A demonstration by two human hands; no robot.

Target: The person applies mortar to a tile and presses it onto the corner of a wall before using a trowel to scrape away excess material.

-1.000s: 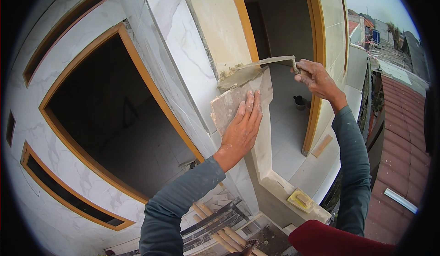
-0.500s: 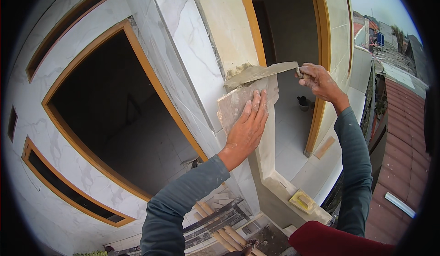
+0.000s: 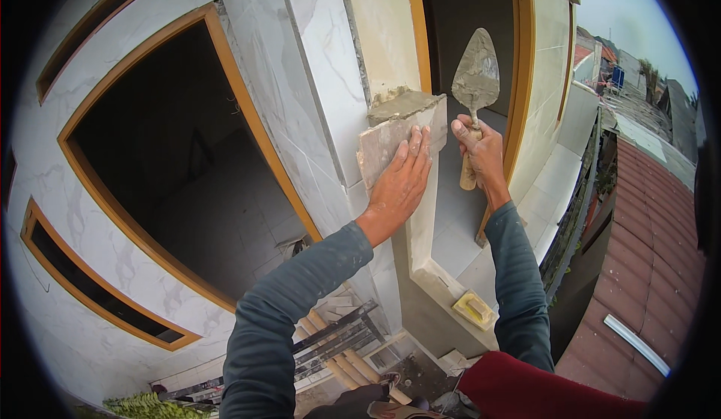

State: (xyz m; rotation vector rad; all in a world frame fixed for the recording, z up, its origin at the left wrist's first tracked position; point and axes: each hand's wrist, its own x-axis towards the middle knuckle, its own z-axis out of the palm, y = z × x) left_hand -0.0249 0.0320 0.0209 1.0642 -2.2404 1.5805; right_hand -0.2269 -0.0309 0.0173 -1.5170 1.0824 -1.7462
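Observation:
My left hand (image 3: 396, 182) lies with straight fingers flat against a dusty pale board (image 3: 372, 155) at the corner of the pillar (image 3: 381, 28). Grey mortar (image 3: 402, 105) covers the ledge along the board's top. To the right, my right hand (image 3: 484, 152) is closed round the wooden handle of a pointing trowel (image 3: 477, 70), whose mortar-smeared blade stands upright, point up, beside the mortar and apart from it.
Orange-framed openings (image 3: 237, 103) are left and behind (image 3: 523, 58). A yellow float (image 3: 475, 310) rests on the low ledge (image 3: 439, 282). A black slatted frame (image 3: 330, 341) and wooden poles (image 3: 345, 370) lie below. A red tiled roof (image 3: 646, 254) drops away at the right.
My right hand has moved left and down, turning the trowel from flat over the mortar to upright beside it. My left hand stays on the board; the whole view has shifted slightly.

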